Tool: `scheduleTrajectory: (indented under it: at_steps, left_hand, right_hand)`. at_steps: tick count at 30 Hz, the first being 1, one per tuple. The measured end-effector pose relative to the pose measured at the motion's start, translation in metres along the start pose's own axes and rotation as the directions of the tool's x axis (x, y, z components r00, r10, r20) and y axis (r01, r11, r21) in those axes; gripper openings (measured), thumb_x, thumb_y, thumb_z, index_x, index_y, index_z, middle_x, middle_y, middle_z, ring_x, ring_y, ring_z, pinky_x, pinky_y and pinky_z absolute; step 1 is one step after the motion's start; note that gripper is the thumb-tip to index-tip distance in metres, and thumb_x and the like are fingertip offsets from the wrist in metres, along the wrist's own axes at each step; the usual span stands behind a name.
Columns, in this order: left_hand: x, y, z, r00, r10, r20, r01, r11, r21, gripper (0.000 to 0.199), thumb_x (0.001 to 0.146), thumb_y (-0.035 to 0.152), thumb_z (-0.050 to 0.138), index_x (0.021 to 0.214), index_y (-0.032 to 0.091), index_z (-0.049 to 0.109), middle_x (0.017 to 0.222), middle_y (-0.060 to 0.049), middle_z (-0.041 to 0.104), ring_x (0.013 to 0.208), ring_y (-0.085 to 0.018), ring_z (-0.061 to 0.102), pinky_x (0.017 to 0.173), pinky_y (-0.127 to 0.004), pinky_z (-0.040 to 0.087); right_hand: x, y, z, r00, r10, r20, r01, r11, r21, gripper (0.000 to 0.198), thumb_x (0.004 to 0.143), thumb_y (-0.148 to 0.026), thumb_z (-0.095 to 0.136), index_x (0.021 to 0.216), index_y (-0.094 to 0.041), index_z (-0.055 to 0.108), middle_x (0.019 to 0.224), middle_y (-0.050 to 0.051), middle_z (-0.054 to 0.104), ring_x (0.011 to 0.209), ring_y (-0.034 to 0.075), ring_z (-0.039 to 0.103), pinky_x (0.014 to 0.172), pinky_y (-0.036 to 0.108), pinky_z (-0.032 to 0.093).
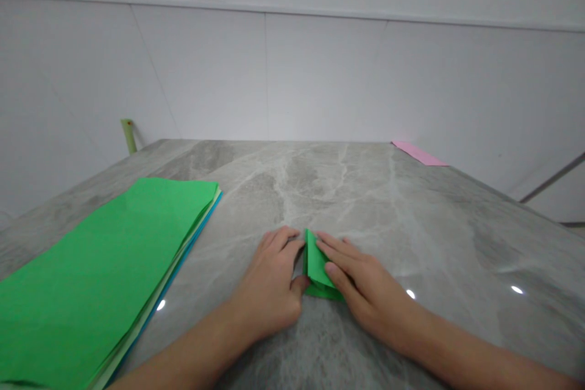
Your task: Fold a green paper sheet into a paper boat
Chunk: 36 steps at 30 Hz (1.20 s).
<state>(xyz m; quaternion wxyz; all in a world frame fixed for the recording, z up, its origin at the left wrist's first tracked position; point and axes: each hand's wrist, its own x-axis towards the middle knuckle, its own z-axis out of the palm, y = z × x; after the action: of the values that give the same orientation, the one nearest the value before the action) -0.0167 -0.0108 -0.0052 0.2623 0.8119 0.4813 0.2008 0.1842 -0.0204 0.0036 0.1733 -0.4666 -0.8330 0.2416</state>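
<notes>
A small piece of folded green paper [319, 263] rests on the stone-patterned table in front of me, with layered flaps visible along its near edge. My left hand [277, 277] is at its left edge, fingers curled, the thumb and fingertips against the fold. From the right, my right hand [361, 274] holds the paper down, its fingers and thumb on the top layer. The right part of the folded paper is hidden under those fingers.
A stack of large paper sheets [119, 256], green on top with pale and blue edges below, lies at the left. Pink paper [419, 153] lies at the far right edge of the grey marbled table [292, 183]. A white wall [219, 73] stands behind.
</notes>
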Motion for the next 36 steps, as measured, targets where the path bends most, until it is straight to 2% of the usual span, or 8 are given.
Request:
scheduleTrajectory:
  at_steps: [3, 6, 14, 20, 24, 27, 31, 36]
  left_hand:
    - [0.0, 0.0, 0.001, 1.0, -0.02, -0.001, 0.02, 1.0, -0.013, 0.048, 0.073, 0.011, 0.053, 0.12, 0.018, 0.06, 0.134, -0.011, 0.049, 0.128, -0.026, 0.041, 0.114, -0.043, 0.027]
    - [0.0, 0.0, 0.002, 0.999, -0.048, -0.014, 0.047, 0.997, -0.056, 0.042, 0.074, 0.011, 0.054, 0.115, 0.02, 0.062, 0.134, -0.009, 0.049, 0.128, -0.025, 0.041, 0.113, -0.043, 0.029]
    - [0.005, 0.008, -0.001, 0.995, -0.094, -0.032, 0.079, 0.942, -0.325, 0.029, 0.077, 0.005, 0.047, 0.093, 0.02, 0.067, 0.128, -0.008, 0.057, 0.124, -0.025, 0.048, 0.11, -0.045, 0.029]
    - [0.006, 0.015, 0.003, 0.99, -0.131, 0.054, 0.133, 0.722, -0.679, 0.014, 0.088, 0.031, 0.053, 0.086, 0.018, 0.059, 0.08, -0.002, 0.064, 0.076, -0.018, 0.06, 0.069, -0.028, 0.046]
    - [0.003, 0.014, 0.006, 0.983, -0.174, 0.06, 0.158, 0.63, -0.76, 0.018, 0.09, 0.034, 0.052, 0.084, 0.018, 0.054, 0.07, 0.001, 0.057, 0.063, -0.012, 0.053, 0.056, -0.022, 0.039]
    - [0.002, 0.014, 0.007, 0.977, -0.204, 0.064, 0.172, 0.571, -0.803, 0.018, 0.089, 0.035, 0.056, 0.096, 0.019, 0.052, 0.083, 0.0, 0.061, 0.059, -0.009, 0.052, 0.051, -0.02, 0.037]
    - [0.005, 0.016, 0.005, 0.952, -0.265, 0.152, 0.257, 0.423, -0.869, 0.059, 0.084, 0.036, 0.063, 0.134, 0.025, 0.035, 0.102, -0.004, 0.066, 0.064, -0.014, 0.063, 0.057, -0.024, 0.046]
    - [0.009, 0.02, 0.002, 0.939, -0.103, 0.329, 0.34, 0.44, -0.831, 0.029, 0.084, 0.044, 0.057, 0.085, 0.015, 0.061, 0.073, -0.006, 0.067, 0.066, -0.019, 0.066, 0.063, -0.031, 0.054]
  right_hand:
    - [0.001, 0.003, 0.002, 0.985, 0.104, -0.138, -0.118, 0.988, -0.101, 0.043, 0.089, -0.028, 0.054, 0.13, -0.016, 0.056, 0.13, 0.015, 0.057, 0.119, 0.032, 0.051, 0.102, 0.055, 0.039]
    - [0.0, 0.002, 0.003, 0.978, 0.169, -0.122, -0.181, 0.979, -0.097, 0.033, 0.084, -0.026, 0.06, 0.116, -0.019, 0.062, 0.113, 0.012, 0.061, 0.105, 0.03, 0.054, 0.093, 0.054, 0.041]
    - [0.003, 0.01, 0.012, 0.937, 0.325, -0.13, -0.262, 0.898, 0.353, 0.057, 0.074, -0.019, 0.063, 0.128, -0.019, 0.045, 0.087, 0.001, 0.06, 0.079, 0.019, 0.055, 0.081, 0.038, 0.045]
    - [0.006, 0.001, 0.0, 0.971, 0.232, -0.054, -0.19, 0.89, 0.414, 0.017, 0.082, -0.028, 0.06, 0.095, -0.02, 0.067, 0.076, 0.0, 0.058, 0.072, 0.017, 0.054, 0.068, 0.03, 0.043]
    - [0.007, -0.004, -0.005, 0.981, 0.189, -0.035, -0.157, 0.895, 0.418, 0.026, 0.087, -0.036, 0.054, 0.072, -0.018, 0.063, 0.066, -0.001, 0.053, 0.065, 0.015, 0.049, 0.061, 0.028, 0.038]
    - [0.006, -0.003, -0.003, 0.972, 0.234, -0.009, -0.209, 0.883, 0.421, 0.035, 0.086, -0.04, 0.055, 0.06, -0.017, 0.055, 0.06, -0.002, 0.048, 0.059, 0.014, 0.045, 0.056, 0.026, 0.034]
    - [0.005, -0.003, -0.003, 0.946, 0.324, -0.005, -0.278, 0.822, 0.498, 0.041, 0.086, -0.047, 0.054, 0.058, -0.017, 0.05, 0.055, -0.003, 0.043, 0.054, 0.012, 0.039, 0.051, 0.025, 0.03]
    - [0.004, -0.004, -0.004, 0.937, 0.345, -0.059, -0.247, 0.771, 0.587, 0.047, 0.087, -0.054, 0.052, 0.058, -0.017, 0.048, 0.054, -0.004, 0.038, 0.051, 0.01, 0.035, 0.047, 0.023, 0.028]
